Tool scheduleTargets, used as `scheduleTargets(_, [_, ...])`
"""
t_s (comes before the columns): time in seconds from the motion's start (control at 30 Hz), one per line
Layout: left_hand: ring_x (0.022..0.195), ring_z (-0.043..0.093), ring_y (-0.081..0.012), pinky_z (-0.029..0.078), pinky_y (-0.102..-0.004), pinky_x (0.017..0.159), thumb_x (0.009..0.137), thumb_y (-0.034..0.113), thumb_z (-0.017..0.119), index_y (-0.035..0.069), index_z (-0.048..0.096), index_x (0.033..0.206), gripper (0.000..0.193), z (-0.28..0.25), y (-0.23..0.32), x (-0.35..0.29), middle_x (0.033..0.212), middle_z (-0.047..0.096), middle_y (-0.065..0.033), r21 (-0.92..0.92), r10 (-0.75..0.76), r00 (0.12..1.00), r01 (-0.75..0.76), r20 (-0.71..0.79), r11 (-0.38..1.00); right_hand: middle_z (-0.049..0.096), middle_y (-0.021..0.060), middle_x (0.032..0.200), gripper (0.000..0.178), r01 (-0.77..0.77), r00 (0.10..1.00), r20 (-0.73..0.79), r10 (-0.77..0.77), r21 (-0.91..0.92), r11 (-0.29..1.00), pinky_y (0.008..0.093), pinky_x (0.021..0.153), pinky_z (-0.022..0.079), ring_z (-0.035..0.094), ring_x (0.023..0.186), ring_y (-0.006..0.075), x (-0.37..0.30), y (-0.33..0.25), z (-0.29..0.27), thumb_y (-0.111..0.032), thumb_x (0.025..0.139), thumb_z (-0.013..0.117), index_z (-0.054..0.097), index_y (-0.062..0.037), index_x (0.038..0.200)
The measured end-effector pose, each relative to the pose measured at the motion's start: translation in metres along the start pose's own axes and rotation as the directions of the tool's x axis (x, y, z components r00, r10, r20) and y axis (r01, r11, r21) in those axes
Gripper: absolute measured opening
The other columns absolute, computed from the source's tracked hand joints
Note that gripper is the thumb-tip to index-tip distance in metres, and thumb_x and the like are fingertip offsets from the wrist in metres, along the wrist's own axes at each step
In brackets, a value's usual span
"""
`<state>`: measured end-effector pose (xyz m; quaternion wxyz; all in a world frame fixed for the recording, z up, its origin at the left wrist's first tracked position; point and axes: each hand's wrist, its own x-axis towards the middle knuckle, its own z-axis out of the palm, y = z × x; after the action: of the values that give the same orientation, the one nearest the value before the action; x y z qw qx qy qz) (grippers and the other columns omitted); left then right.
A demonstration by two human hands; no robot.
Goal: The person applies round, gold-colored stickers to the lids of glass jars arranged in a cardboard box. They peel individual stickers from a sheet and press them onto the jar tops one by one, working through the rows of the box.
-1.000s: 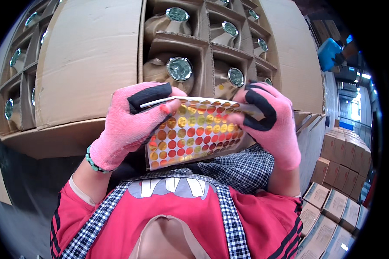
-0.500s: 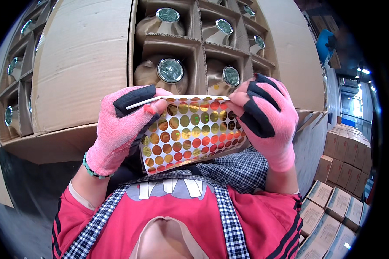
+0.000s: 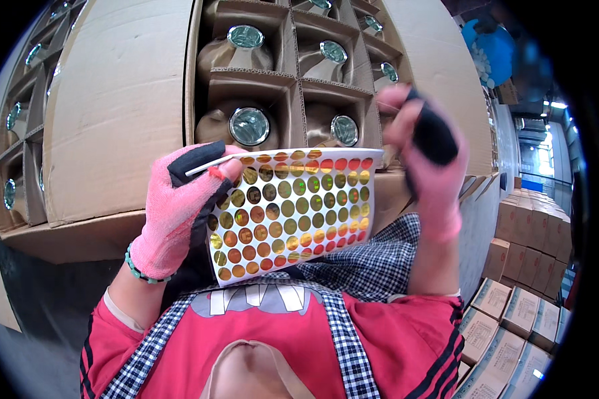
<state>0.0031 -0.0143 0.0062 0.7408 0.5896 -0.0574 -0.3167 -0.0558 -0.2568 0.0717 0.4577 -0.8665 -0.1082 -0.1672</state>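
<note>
My left hand [image 3: 178, 203], in a pink glove with dark patches and bare fingertips, grips the upper left corner of a sticker sheet [image 3: 278, 207]. Rows of round gold and orange foil stickers cover the white sheet, and its upper edge curls over. Raised past the sheet's right end, my right hand [image 3: 432, 156] wears a matching glove and is blurred. Its fingertips look drawn together; what they hold cannot be made out. Beyond the sheet, rounded glass vessels [image 3: 249, 126] with shiny silver-rimmed tops stand in the compartments of an open carton [image 3: 190, 100].
Another divided carton [image 3: 20, 156] with similar vessels lies at the left, beside a wide cardboard flap [image 3: 123, 106]. Stacked brown cartons [image 3: 532, 229] and labelled boxes [image 3: 486, 332] fill the right side. A blue rounded object [image 3: 492, 56] is at the far right.
My right hand has let go of the sheet's upper right edge and moved up and right. The sheet hangs more openly from my left hand. The view has shifted slightly.
</note>
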Motion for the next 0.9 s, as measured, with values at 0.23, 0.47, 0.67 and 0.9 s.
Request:
scheduleTargets(0.23, [0.062, 0.045, -0.0043, 0.034, -0.0167, 0.056, 0.076, 0.019, 0.059, -0.002, 0.058, 0.082, 0.022, 0.006, 0.001, 0.006, 0.067, 0.051, 0.0020, -0.023, -0.016, 0.999, 0.017, 0.036, 1.000, 0.054, 0.0102, 0.107, 0.020, -0.285, 0.912, -0.040, 0.408, -0.777, 0.561, 0.0326, 0.083, 0.040, 0.051, 0.097, 0.0272, 0.032, 0.192, -0.103, -0.021, 0.068, 0.066, 0.061, -0.0051, 0.078])
scheduleTargets(0.47, [0.064, 0.049, -0.0050, 0.038, -0.0173, 0.058, 0.075, 0.016, 0.061, -0.002, 0.059, 0.086, 0.021, -0.002, 0.003, 0.007, 0.070, 0.054, 0.0004, -0.002, -0.043, 0.999, 0.043, 0.031, 0.999, 0.050, 0.0122, 0.107, 0.021, 0.027, 0.921, 0.109, 0.374, -0.976, 0.216, 0.0386, 0.089, 0.037, 0.043, 0.105, 0.0305, 0.042, 0.213, -0.072, -0.018, 0.068, 0.063, 0.060, -0.0097, 0.086])
scheduleTargets(0.67, [0.062, 0.047, -0.0042, 0.036, -0.0165, 0.056, 0.076, 0.017, 0.060, -0.002, 0.059, 0.085, 0.021, 0.000, 0.002, 0.010, 0.068, 0.053, 0.0014, -0.031, -0.030, 0.999, 0.031, 0.023, 0.999, 0.052, 0.0123, 0.104, 0.025, 0.023, 0.982, 0.046, 0.185, -0.992, 0.123, 0.0417, 0.081, 0.040, 0.047, 0.098, 0.0297, 0.052, 0.182, -0.070, -0.018, 0.066, 0.063, 0.058, -0.0083, 0.088])
scheduleTargets(0.9, [0.062, 0.047, -0.0040, 0.036, -0.0161, 0.057, 0.076, 0.020, 0.060, -0.002, 0.058, 0.084, 0.023, 0.001, 0.000, 0.006, 0.068, 0.052, 0.0016, -0.035, -0.014, 1.000, 0.014, 0.002, 0.999, 0.059, 0.0059, 0.083, 0.019, -0.022, 0.998, 0.050, 0.035, -0.237, 0.971, 0.0261, 0.071, 0.044, 0.057, 0.077, 0.0160, 0.020, 0.002, 0.003, -0.005, 0.067, 0.064, 0.057, -0.0004, 0.084])
